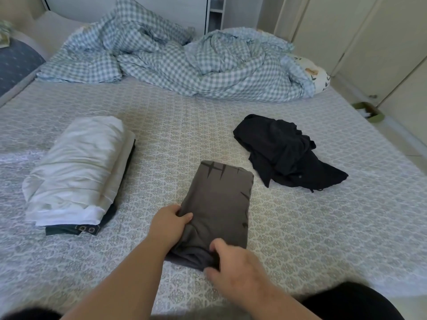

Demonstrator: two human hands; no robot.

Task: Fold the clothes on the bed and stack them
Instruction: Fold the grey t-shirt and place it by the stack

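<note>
Grey folded garment (pixel 219 209) gripped by left hand (pixel 167 224) and right hand (pixel 233 266); one two-item stack (pixel 76 172), one black heap (pixel 286 151).

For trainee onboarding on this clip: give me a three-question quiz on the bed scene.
1. True or false: the black garment is folded.
2. Which hand grips the grey garment at its near end? A) left B) right
3. What lies on top of the stack?

Key: 1 false, it lies crumpled. 2 B; the right hand pinches the near end, the left hand holds the side. 3 a white folded garment.
</note>
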